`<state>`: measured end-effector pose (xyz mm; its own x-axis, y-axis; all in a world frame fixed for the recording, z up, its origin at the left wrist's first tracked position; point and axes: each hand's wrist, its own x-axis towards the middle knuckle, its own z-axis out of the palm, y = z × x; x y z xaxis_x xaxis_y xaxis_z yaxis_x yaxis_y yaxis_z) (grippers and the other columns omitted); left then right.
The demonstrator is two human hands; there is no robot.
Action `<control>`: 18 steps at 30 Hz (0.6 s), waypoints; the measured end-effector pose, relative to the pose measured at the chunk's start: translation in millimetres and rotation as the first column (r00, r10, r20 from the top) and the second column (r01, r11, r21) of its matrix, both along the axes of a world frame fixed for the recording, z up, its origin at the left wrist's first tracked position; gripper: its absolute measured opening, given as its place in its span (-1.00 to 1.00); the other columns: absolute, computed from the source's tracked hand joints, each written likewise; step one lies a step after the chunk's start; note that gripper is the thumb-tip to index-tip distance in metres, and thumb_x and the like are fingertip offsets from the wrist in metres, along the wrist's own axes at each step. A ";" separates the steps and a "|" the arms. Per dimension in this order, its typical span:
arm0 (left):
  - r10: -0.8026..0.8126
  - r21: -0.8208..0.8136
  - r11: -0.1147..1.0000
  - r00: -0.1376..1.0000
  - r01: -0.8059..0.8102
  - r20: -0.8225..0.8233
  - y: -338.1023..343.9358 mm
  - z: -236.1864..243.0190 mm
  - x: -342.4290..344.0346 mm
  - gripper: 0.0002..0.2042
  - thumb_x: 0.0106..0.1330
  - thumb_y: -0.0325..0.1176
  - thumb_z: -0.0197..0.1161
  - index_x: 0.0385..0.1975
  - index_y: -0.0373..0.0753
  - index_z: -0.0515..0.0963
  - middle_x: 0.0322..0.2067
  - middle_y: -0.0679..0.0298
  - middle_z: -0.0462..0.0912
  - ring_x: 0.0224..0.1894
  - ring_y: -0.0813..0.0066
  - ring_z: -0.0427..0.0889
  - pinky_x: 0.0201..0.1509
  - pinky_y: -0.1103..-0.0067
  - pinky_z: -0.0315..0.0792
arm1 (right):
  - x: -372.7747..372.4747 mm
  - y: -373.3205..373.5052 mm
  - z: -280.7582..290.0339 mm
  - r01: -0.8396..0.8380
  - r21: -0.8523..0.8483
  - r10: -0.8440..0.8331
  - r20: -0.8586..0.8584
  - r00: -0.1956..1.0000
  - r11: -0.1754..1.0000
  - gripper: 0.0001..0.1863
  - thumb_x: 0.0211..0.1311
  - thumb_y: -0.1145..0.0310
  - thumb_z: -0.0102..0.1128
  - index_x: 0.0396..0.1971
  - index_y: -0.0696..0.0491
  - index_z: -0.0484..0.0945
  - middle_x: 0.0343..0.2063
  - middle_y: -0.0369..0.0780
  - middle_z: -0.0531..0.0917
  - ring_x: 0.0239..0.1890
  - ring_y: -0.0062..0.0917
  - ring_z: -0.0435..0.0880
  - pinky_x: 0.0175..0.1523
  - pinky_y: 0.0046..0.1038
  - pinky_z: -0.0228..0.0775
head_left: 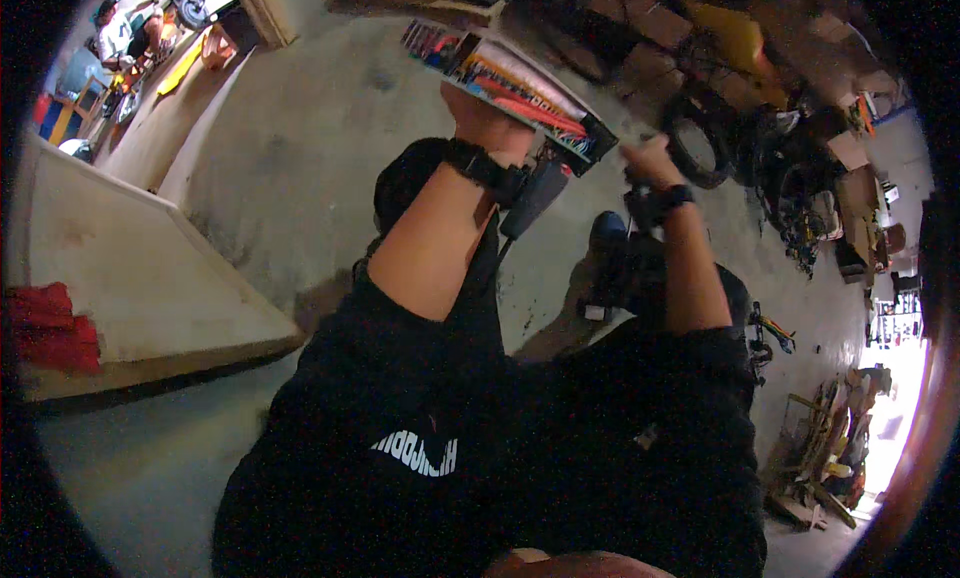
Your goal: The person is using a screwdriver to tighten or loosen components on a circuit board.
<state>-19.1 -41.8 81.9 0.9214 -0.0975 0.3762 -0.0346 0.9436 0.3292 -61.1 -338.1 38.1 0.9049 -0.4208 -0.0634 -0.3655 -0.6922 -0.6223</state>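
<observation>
Both hands grip a flat tray (520, 88) — fingers hidden behind it.

Dim indoor scene, blown-out daylight glare at right edge, heavy fisheye bending and black vignette at rim, soft motion blur, grainy shadowed clothing.

Grey concrete floor (290, 148), pale slanted board (140, 278), cluttered boxes (760, 38), bright doorway (890, 418) at right.

left hand's (478, 113) fingers behind tray (520, 83)
</observation>
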 end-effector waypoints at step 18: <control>-0.243 -0.019 0.969 0.931 0.247 -0.274 -11.4 19.9 -10.2 -0.49 0.46 0.17 -0.11 0.11 -0.11 0.46 0.16 0.21 0.48 0.21 0.19 0.44 0.34 0.14 0.33 | -84.6 140.3 153.7 -0.528 0.115 -0.041 0.988 0.149 0.841 -0.53 0.37 0.59 0.22 0.15 0.10 0.21 -0.06 -0.11 0.55 -0.04 -0.21 0.74 0.13 -0.28 0.55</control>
<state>-29.3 -53.1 101.8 0.9350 -0.3367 0.1114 0.2897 0.9063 0.3079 -145.7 -197.8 191.8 0.4101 -0.3573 0.8392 0.8315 -0.2316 -0.5049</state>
